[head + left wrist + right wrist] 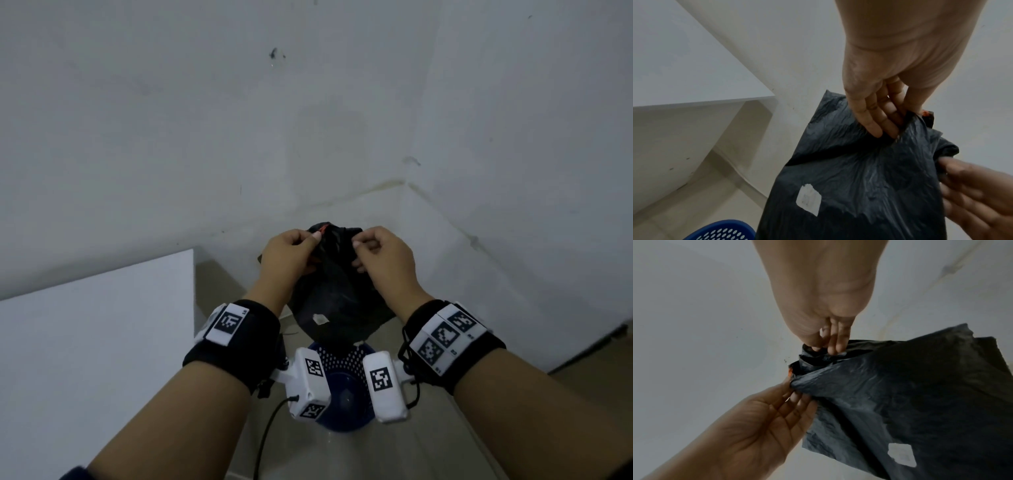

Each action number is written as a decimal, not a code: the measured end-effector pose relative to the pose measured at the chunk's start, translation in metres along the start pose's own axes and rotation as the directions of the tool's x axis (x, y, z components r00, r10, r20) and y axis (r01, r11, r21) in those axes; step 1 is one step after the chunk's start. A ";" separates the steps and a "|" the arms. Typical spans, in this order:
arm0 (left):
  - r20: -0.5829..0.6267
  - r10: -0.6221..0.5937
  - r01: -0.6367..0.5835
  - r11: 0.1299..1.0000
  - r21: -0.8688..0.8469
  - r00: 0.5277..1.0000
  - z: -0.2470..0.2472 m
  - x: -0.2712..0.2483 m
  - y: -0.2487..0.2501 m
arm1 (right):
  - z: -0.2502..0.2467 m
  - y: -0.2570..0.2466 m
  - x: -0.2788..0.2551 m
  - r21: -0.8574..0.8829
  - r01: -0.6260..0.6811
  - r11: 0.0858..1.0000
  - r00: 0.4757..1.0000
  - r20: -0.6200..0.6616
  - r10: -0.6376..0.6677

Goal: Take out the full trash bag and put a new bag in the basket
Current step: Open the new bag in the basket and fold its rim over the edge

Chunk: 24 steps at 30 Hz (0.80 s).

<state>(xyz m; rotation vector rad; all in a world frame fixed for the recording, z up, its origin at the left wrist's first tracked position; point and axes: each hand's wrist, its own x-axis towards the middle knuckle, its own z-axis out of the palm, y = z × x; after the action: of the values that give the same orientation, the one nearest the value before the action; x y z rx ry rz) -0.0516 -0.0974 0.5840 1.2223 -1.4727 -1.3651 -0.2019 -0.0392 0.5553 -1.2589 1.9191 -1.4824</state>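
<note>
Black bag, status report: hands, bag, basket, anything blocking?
Left hand and right hand pinch the black bag at its top edge. Bag held above the blue basket. Nothing blocking.

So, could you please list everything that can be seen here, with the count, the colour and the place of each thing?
trash bag: one, black with a small white patch, held up in the air above the basket, its top edge between both hands
basket: one, blue with small holes in the wall, on the floor under the bag, looks empty inside
board: one, white, flat surface on the left
walls: two, white with some marks, they meet in a corner behind the bag
floor: pale, under the basket
cable: one, black, hanging from the left wrist device
wrist devices: two, white with black square markers, on black wrist straps
left hand: pinches the bag's top edge
right hand: pinches the bag's top edge
</note>
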 end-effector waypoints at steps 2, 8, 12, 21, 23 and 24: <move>0.043 0.000 0.000 1.000 0.000 0.999 0.011 -0.004 0.001 | 0.000 -0.002 0.003 0.117 -0.053 0.992 0.994 0.103 0.041; -0.034 -0.012 0.012 1.000 0.008 0.999 0.028 -0.014 -0.008 | -0.009 0.020 0.016 0.045 -0.017 0.999 0.975 0.224 0.007; -0.224 -0.046 0.041 0.999 -0.026 0.973 0.027 -0.012 -0.021 | -0.023 0.041 0.025 -0.006 -0.057 0.998 0.984 0.166 0.057; -0.163 -0.007 0.020 0.997 0.076 0.987 0.049 -0.023 -0.028 | -0.011 0.033 0.013 0.266 -0.207 0.942 0.909 0.407 0.084; -0.168 -0.028 0.041 0.996 0.075 0.985 0.052 -0.025 -0.032 | -0.008 0.032 0.011 0.258 -0.157 0.953 0.913 0.407 0.040; -0.173 -0.029 0.044 0.996 0.080 0.984 0.053 -0.026 -0.032 | -0.007 0.033 0.012 0.261 -0.141 0.955 0.917 0.398 0.027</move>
<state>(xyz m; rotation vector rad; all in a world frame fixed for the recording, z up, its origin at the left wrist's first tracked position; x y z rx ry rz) -0.0913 -0.0575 0.5470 1.3905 -1.4033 -1.1994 -0.2267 -0.0441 0.5300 -1.2116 1.4246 -1.2888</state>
